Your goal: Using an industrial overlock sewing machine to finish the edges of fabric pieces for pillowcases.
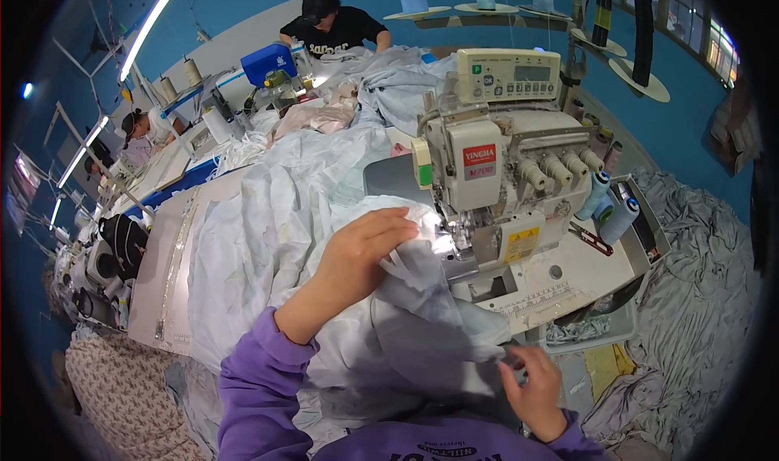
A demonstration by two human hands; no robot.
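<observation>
Left hand (pixel 357 246) is right up by the lit needle area of the overlock sewing machine (pixel 487 161), fingers together and nearly straight over the pale cloth (pixel 406 323); whether the thumb pinches it, I can't tell. Right hand (pixel 535 392) sits lower, fingers loosely curled at the cloth's edge, grip unclear too. The cloth spreads from the needle area across the surface (pixel 162 290) in heaped folds. Dangers here: fingertips straying under the needle, a loose fold getting caught, or that bulk's weight dragging the edge crooked.
</observation>
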